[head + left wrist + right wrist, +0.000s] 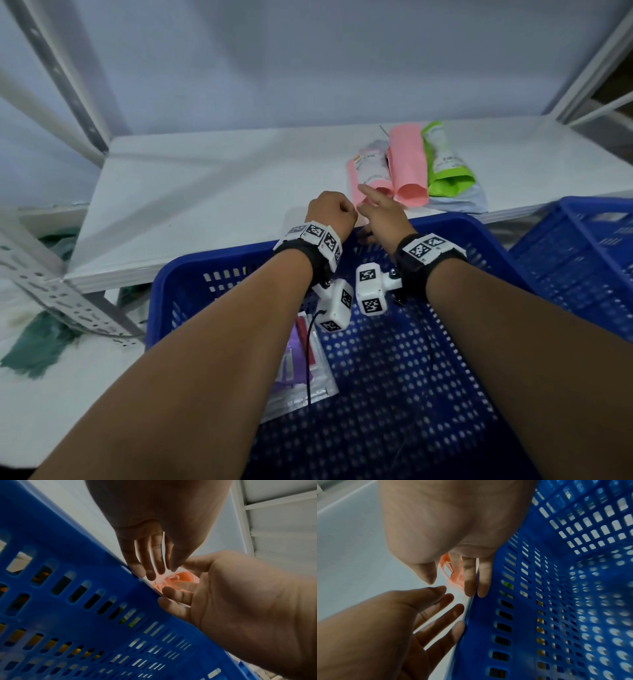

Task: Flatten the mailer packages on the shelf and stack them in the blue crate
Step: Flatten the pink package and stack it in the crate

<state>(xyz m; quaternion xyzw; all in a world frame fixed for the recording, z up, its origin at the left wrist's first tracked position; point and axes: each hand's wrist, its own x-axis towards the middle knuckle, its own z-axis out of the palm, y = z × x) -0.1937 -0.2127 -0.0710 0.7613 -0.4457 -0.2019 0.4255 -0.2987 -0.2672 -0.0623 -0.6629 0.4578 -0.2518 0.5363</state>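
On the white shelf (205,192) lie curled mailers: a pink labelled one (368,171), a plain pink one (409,164) and a green one (445,161), on top of a flat grey one (466,202). My left hand (330,210) hovers at the far rim of the blue crate (212,262), fingers (145,561) straight and holding nothing. My right hand (380,212) is beside it, its index finger reaching over the near end of the pink labelled mailer (181,577), other fingers (471,581) at the crate rim, gripping nothing. A flat silver and purple mailer (301,370) lies in the crate.
A second blue crate (582,240) stands to the right of the first. Slotted metal shelf posts (51,291) rise at the left and a white post (589,68) at the right. A pale wall closes the back of the shelf.
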